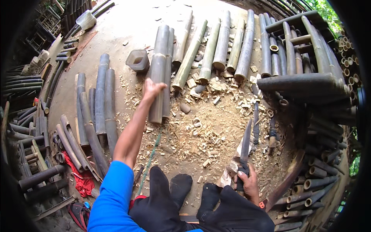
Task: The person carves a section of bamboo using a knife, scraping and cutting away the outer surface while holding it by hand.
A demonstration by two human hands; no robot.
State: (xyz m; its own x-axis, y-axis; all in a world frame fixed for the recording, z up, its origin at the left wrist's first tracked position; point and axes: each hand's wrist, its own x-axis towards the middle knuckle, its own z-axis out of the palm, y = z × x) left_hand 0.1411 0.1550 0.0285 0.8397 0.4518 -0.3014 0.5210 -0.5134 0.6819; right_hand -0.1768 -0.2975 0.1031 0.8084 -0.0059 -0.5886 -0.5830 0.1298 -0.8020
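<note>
My left hand (154,89) reaches forward, its fingers closed against a thick grey-brown bamboo pole (158,63). A thinner dark bamboo pole (168,73) lies right alongside that one. Low on the right, my right hand (249,181) is wrapped around the dark, bound handle of a knife (245,145). Its long blade points up and away from me, beside a pale crumpled piece of material (229,173). Part of the left hand's grip is hidden by the hand itself.
Several cut bamboo lengths (222,40) lie in a row ahead, and others (101,92) to the left. Wood chips (201,139) cover the ground. A plastic tub (138,61) stands near the thick pole. A bamboo bench (301,81) and another blade (256,120) are at right.
</note>
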